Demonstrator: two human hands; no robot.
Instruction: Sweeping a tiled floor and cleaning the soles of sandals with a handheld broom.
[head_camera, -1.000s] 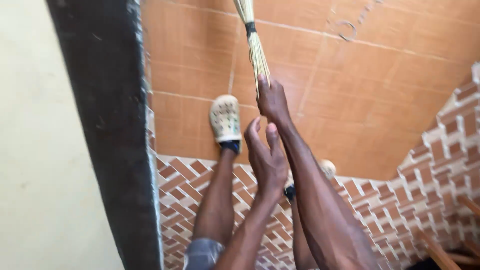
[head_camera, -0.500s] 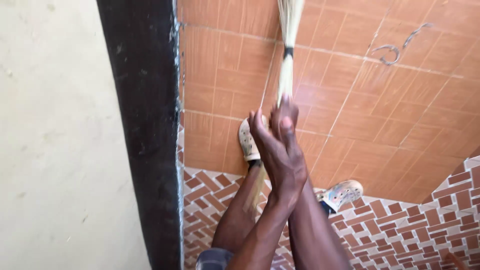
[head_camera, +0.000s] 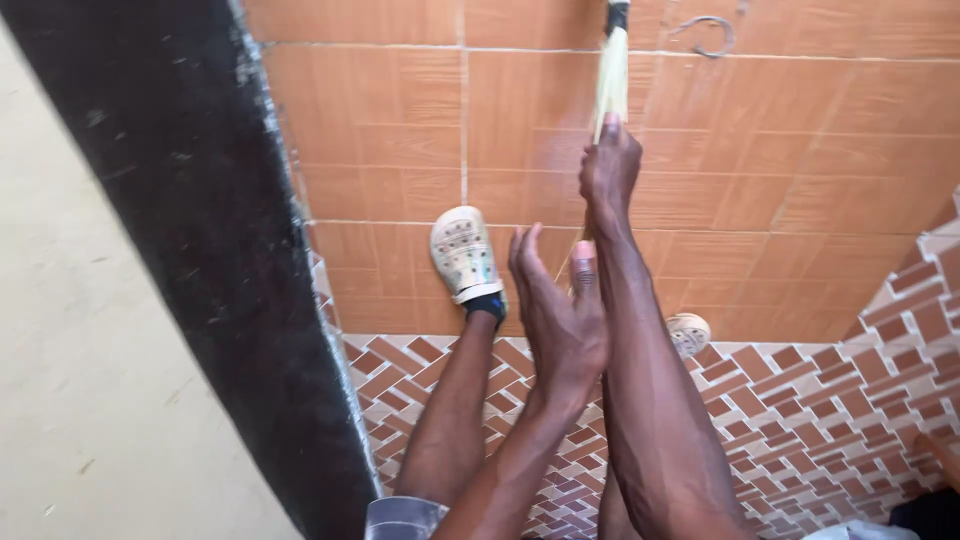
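Note:
My right hand (head_camera: 608, 170) is stretched forward and closed around the upper end of a pale straw broom (head_camera: 611, 75), whose bundle runs up past a dark binding to the top edge of the view. My left hand (head_camera: 555, 300) hovers just behind it with straight, slightly parted fingers, beside the right forearm and holding nothing. Below are my legs; the left foot wears a cream perforated clog (head_camera: 463, 255) on the orange tiled floor (head_camera: 400, 120). The other clog (head_camera: 689, 333) peeks out behind the right arm.
A dark painted band (head_camera: 190, 250) and a cream wall (head_camera: 70, 400) fill the left side. A brick-patterned tile strip (head_camera: 800, 400) runs along the bottom and right. A small bent wire piece (head_camera: 705, 30) lies on the floor near the top.
My right hand has pushed forward with the broom, away from my left hand, which was pressed against it half a second ago. The view shifted and my feet moved.

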